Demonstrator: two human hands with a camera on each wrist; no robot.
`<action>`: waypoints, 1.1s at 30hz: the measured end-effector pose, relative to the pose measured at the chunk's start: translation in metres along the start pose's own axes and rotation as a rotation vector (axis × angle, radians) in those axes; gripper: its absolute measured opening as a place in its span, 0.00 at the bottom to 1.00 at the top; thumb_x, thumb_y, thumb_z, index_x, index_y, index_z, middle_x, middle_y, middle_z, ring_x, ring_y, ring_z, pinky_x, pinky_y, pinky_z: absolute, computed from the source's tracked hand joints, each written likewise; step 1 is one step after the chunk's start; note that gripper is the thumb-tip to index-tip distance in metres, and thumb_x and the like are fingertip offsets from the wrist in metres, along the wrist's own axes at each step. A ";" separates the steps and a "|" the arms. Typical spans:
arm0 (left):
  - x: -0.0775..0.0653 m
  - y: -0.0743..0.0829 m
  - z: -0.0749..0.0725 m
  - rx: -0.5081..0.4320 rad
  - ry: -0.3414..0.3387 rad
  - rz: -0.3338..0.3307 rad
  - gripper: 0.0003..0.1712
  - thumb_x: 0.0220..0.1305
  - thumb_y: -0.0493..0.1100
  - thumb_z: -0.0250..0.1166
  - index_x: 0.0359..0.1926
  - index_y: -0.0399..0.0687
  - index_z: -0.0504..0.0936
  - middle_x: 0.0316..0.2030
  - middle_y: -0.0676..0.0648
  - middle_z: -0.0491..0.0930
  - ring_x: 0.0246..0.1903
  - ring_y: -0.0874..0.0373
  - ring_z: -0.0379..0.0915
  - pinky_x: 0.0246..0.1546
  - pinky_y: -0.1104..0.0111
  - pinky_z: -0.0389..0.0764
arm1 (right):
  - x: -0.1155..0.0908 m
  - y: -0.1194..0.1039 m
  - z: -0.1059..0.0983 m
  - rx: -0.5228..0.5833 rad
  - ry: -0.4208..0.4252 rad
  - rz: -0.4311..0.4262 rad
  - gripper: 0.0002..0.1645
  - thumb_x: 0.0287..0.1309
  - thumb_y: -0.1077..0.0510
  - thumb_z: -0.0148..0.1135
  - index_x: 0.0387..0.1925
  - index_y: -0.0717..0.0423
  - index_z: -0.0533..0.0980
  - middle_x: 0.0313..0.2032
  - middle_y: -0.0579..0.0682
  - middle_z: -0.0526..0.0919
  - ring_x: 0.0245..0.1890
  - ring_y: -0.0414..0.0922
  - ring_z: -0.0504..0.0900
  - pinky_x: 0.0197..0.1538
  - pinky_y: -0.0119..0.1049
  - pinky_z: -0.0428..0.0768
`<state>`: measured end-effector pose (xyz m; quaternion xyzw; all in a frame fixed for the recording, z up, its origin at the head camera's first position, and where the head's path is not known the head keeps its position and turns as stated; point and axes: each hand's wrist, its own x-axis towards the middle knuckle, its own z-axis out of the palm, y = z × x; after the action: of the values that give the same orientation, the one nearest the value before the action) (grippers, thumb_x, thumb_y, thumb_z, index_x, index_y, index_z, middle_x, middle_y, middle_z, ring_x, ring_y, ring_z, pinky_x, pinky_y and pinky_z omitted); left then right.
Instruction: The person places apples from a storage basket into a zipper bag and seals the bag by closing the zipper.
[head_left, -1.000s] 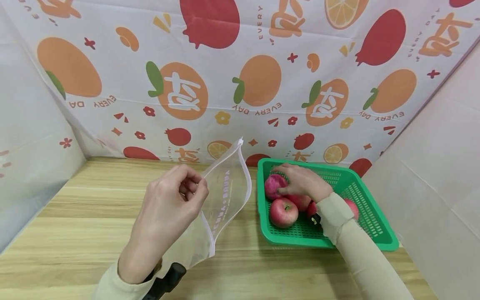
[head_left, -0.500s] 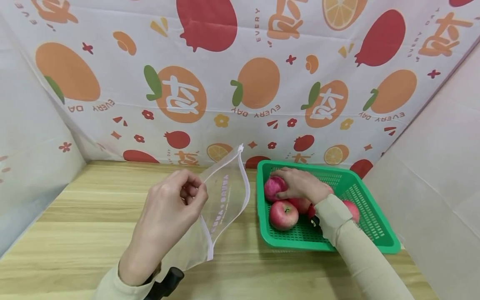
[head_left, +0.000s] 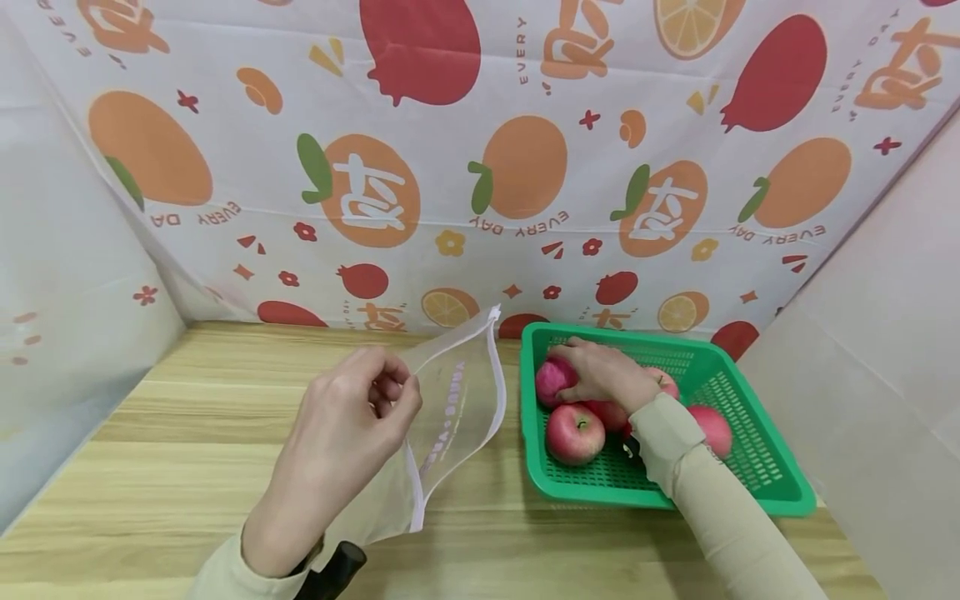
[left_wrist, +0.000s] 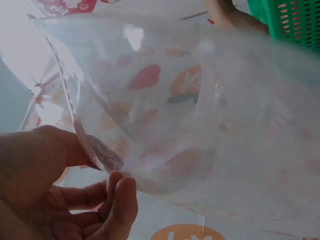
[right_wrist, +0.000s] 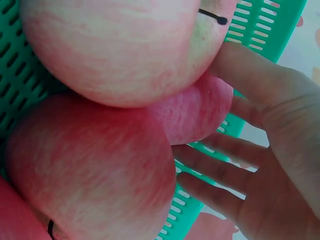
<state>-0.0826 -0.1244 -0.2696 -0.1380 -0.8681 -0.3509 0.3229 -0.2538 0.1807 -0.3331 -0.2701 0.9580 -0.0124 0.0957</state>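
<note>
My left hand (head_left: 341, 450) pinches the edge of a clear zip bag (head_left: 457, 400) between thumb and forefinger. The bag's mouth gapes toward the right, and its zipper slider (head_left: 493, 313) points up at the far end. In the left wrist view the same bag (left_wrist: 165, 115) spreads across most of the picture. Over in the green basket (head_left: 555, 493), my right hand (head_left: 611, 373) has its fingers and thumb around a deep pink apple (head_left: 553, 380) in the back left corner. The right wrist view shows this apple (right_wrist: 192, 112) partly behind other apples, with fingers curving behind it.
Several more apples share the basket, among them one at the front left (head_left: 575, 435) and one at the right (head_left: 711, 429). A fruit-print cloth (head_left: 450, 167) hangs behind the wooden table (head_left: 187, 433). White walls stand at both sides.
The left hand and bag have sunk slightly in the head view. My right wrist has shifted a little, baring an apple behind it. The right hand stays at the same pink apple.
</note>
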 end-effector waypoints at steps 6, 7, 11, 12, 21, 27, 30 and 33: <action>-0.002 0.001 0.001 -0.005 -0.006 0.003 0.12 0.54 0.28 0.67 0.25 0.50 0.79 0.22 0.56 0.74 0.23 0.67 0.69 0.24 0.75 0.73 | -0.002 -0.002 -0.002 0.002 -0.022 0.045 0.42 0.55 0.43 0.76 0.69 0.50 0.72 0.57 0.55 0.75 0.52 0.54 0.79 0.59 0.57 0.80; -0.002 0.001 0.001 -0.006 -0.006 0.005 0.12 0.54 0.28 0.67 0.25 0.50 0.79 0.22 0.55 0.73 0.23 0.67 0.69 0.24 0.75 0.73 | -0.002 -0.002 -0.002 0.008 -0.027 0.047 0.42 0.55 0.43 0.76 0.69 0.50 0.72 0.58 0.56 0.75 0.54 0.55 0.79 0.60 0.58 0.79; -0.003 0.002 0.002 -0.008 -0.009 0.006 0.12 0.54 0.28 0.67 0.25 0.50 0.79 0.22 0.55 0.73 0.23 0.67 0.69 0.24 0.75 0.73 | -0.003 -0.002 -0.003 0.030 -0.047 0.028 0.41 0.57 0.47 0.74 0.69 0.54 0.71 0.64 0.59 0.75 0.60 0.57 0.77 0.64 0.58 0.77; -0.004 0.002 0.002 -0.009 -0.010 0.006 0.12 0.54 0.28 0.67 0.25 0.50 0.79 0.22 0.55 0.73 0.23 0.67 0.69 0.24 0.75 0.73 | -0.003 -0.002 -0.003 0.036 -0.051 0.025 0.40 0.58 0.48 0.74 0.69 0.55 0.71 0.65 0.59 0.75 0.61 0.57 0.76 0.65 0.58 0.76; -0.005 0.004 0.001 -0.008 -0.013 -0.004 0.12 0.54 0.28 0.67 0.25 0.50 0.79 0.22 0.55 0.74 0.23 0.67 0.69 0.24 0.75 0.73 | -0.007 -0.001 -0.005 0.051 -0.041 0.009 0.38 0.59 0.50 0.74 0.69 0.53 0.71 0.65 0.59 0.75 0.62 0.57 0.75 0.64 0.60 0.76; -0.006 0.006 0.000 -0.004 -0.011 -0.003 0.11 0.54 0.28 0.67 0.25 0.49 0.79 0.22 0.55 0.74 0.23 0.67 0.69 0.24 0.75 0.73 | -0.012 -0.004 -0.012 0.066 0.004 0.008 0.37 0.59 0.47 0.74 0.67 0.50 0.73 0.63 0.56 0.76 0.61 0.56 0.76 0.64 0.59 0.76; -0.006 0.007 -0.001 -0.002 -0.015 -0.006 0.11 0.55 0.28 0.68 0.26 0.49 0.80 0.22 0.55 0.74 0.23 0.66 0.69 0.24 0.75 0.74 | -0.016 -0.005 -0.017 0.088 0.017 0.027 0.37 0.59 0.46 0.74 0.68 0.49 0.73 0.64 0.56 0.75 0.62 0.56 0.75 0.64 0.59 0.76; -0.006 0.007 -0.002 -0.003 -0.018 -0.010 0.11 0.55 0.29 0.67 0.26 0.49 0.80 0.22 0.55 0.74 0.23 0.66 0.69 0.24 0.74 0.74 | -0.021 -0.005 -0.022 0.115 0.035 0.051 0.38 0.58 0.46 0.74 0.68 0.47 0.73 0.66 0.56 0.74 0.64 0.57 0.74 0.62 0.59 0.78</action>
<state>-0.0737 -0.1202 -0.2690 -0.1371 -0.8710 -0.3527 0.3132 -0.2381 0.1862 -0.3075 -0.2395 0.9637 -0.0699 0.0946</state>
